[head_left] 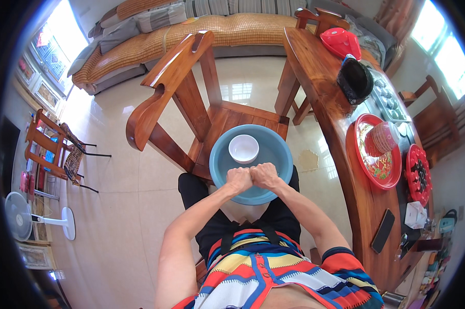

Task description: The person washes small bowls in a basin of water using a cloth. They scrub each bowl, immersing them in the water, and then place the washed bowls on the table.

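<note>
A round blue basin (276,149) rests on the seat of a wooden armchair (191,87) in front of me. A white bowl (243,148) lies inside it, toward the far side. My left hand (238,179) and my right hand (265,175) are both clenched into fists, pressed knuckle to knuckle over the near part of the basin. Whatever may be squeezed between the fists is hidden. The white bowl sits just beyond my knuckles, apart from them.
A long wooden table (320,77) runs along my right, carrying red plates (375,154), a red lid (340,41), a black bag (354,80) and a phone (383,230). A sofa (181,31) stands behind the chair. A white fan (24,216) and a small chair (52,144) stand at left.
</note>
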Demonstrator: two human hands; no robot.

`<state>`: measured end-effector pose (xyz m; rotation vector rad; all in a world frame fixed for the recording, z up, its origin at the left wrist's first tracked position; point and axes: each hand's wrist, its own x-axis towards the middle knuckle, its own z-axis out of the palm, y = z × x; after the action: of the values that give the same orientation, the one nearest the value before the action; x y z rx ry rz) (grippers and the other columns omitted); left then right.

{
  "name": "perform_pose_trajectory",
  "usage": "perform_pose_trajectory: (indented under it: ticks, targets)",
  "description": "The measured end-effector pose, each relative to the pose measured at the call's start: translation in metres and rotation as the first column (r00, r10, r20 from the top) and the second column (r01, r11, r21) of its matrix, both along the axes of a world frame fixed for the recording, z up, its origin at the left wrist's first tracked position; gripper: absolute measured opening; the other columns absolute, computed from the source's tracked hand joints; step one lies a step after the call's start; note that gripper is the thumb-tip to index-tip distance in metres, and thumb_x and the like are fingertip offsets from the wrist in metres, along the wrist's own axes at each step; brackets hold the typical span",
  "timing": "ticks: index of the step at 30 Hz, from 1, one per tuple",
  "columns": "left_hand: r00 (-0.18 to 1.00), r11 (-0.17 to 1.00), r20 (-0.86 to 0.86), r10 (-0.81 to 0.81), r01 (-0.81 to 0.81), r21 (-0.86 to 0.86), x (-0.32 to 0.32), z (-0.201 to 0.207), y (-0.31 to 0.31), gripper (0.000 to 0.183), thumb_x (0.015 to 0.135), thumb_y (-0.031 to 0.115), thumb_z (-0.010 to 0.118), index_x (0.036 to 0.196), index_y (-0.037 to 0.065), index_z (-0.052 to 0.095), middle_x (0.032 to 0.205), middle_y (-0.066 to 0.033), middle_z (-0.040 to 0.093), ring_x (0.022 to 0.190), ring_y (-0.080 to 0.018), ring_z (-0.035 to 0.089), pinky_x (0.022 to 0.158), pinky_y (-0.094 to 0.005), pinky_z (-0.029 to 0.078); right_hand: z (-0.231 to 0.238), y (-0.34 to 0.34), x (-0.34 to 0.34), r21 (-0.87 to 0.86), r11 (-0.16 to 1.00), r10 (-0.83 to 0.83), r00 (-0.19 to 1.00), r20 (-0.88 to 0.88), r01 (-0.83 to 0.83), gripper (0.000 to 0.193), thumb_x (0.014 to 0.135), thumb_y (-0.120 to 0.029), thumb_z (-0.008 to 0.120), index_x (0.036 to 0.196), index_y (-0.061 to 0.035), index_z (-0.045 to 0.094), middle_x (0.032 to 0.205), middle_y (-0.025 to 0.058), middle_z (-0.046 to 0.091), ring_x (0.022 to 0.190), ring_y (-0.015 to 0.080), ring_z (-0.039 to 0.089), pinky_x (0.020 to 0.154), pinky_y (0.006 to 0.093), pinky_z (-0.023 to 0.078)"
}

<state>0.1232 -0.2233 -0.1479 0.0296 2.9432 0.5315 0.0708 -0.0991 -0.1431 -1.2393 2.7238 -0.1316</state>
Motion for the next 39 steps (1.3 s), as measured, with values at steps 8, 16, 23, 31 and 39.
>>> perform_pose_trajectory:
  ticks: [8, 16, 23, 31, 39]
  targets:
    - [0.991, 0.992, -0.078, -0.111, 0.105, -0.073, 0.003, -0.035, 0.004, 0.021, 0.074, 0.025, 0.055, 0.076, 0.006, 0.062, 0.072, -0.016, 0.066, 0.069, -0.0291, 0.067, 0.062, -0.0396, 0.052, -0.028, 0.005, 0.014, -0.001, 0.982, -0.182, 0.958, 0.22, 0.187, 0.011, 0.066, -0.015, 0.06, 0.061, -0.0077, 0.066, 0.07, 0.0174, 0.065, 0.069, 0.0314, 0.066, 0.062, 0.0416, 0.053]
    - [0.988, 0.985, 0.136, 0.071, -0.091, 0.147, 0.014, -0.015, 0.003, 0.042, 0.068, 0.019, 0.068, 0.096, -0.005, 0.048, 0.09, -0.025, 0.062, 0.086, -0.038, 0.062, 0.074, -0.0438, 0.05, -0.034, 0.022, 0.012, -0.288, 0.94, -0.07, 0.927, 0.367, 0.185, 0.039, 0.068, -0.016, 0.065, 0.104, -0.0038, 0.056, 0.095, 0.0166, 0.06, 0.086, 0.0324, 0.061, 0.075, 0.0416, 0.049]
    - [0.999, 0.721, 0.049, 0.017, -0.046, 0.691, 0.029, 0.004, -0.006, 0.071, 0.077, 0.047, 0.069, 0.11, -0.005, 0.032, 0.096, -0.0173, 0.051, 0.087, -0.0217, 0.055, 0.073, -0.0322, 0.046, -0.001, 0.054, 0.014, -0.315, 0.493, 0.125, 0.292, 0.948, 0.811, 0.025, 0.086, -0.027, 0.063, 0.094, -0.0064, 0.053, 0.094, 0.0031, 0.054, 0.085, 0.0108, 0.054, 0.071, 0.0269, 0.047]
    - [0.982, 0.692, -0.097, 0.165, -0.045, 0.721, 0.033, 0.011, -0.005, 0.036, 0.09, 0.034, 0.055, 0.097, 0.001, 0.043, 0.082, -0.012, 0.052, 0.077, -0.0197, 0.053, 0.071, -0.0326, 0.043, 0.041, 0.073, 0.037, -0.506, 0.31, 0.245, 0.446, 0.861, 0.805, 0.035, 0.077, -0.002, 0.065, 0.106, -0.0037, 0.046, 0.098, 0.0063, 0.055, 0.082, 0.0116, 0.056, 0.073, 0.0229, 0.048]
    - [0.974, 0.304, 0.031, 0.222, -0.1, 0.947, 0.029, 0.047, 0.001, 0.022, 0.084, 0.016, 0.066, 0.089, 0.004, 0.048, 0.082, -0.0006, 0.051, 0.075, -0.0052, 0.046, 0.068, -0.0212, 0.042, 0.059, 0.066, 0.052, -0.435, 0.556, 0.169, 0.416, 0.893, 0.708, 0.026, 0.077, -0.013, 0.066, 0.101, -0.0024, 0.058, 0.097, 0.0029, 0.054, 0.09, 0.0106, 0.049, 0.075, 0.0258, 0.041]
